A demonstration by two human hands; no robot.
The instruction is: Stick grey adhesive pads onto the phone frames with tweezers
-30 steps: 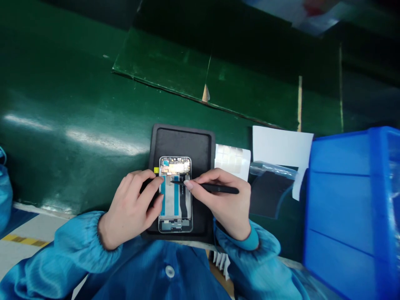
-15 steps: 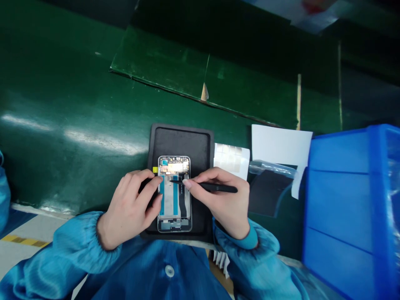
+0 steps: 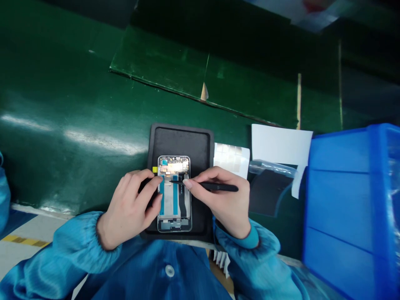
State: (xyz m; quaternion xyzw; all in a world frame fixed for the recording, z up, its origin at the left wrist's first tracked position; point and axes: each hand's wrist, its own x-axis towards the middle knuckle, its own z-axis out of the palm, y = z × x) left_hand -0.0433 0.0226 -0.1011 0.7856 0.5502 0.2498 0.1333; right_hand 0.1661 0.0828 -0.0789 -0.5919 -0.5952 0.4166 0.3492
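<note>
An opened smartphone [image 3: 168,200] lies face down in a black tray [image 3: 183,139], its circuit board bare at the top and blue strips and a black flex cable running along the middle. My left hand [image 3: 133,204] steadies the phone at its left edge, fingers bent, with fingertips and thumb against the frame. Between thumb and fingers, my right hand [image 3: 223,196] pinches black tweezers [image 3: 215,186]. Their tip points left and meets or hovers just over the phone's inside, below the board; contact is too fine to tell. A yellow tab [image 3: 155,169] sticks out at the phone's left side.
Right of the tray lie a sheet with silvery squares [image 3: 231,160], white paper [image 3: 279,143] and a dark sheet [image 3: 268,191] with clear film. A blue bin [image 3: 339,200] stands at far right. A raised green board [image 3: 175,62] crosses the back. Another person's sleeve [image 3: 3,196] shows at left.
Almost nothing differs. Both hands keep their places, and the tweezers' tip stays at the same spot; a small light-coloured patch near it looks slightly different.
</note>
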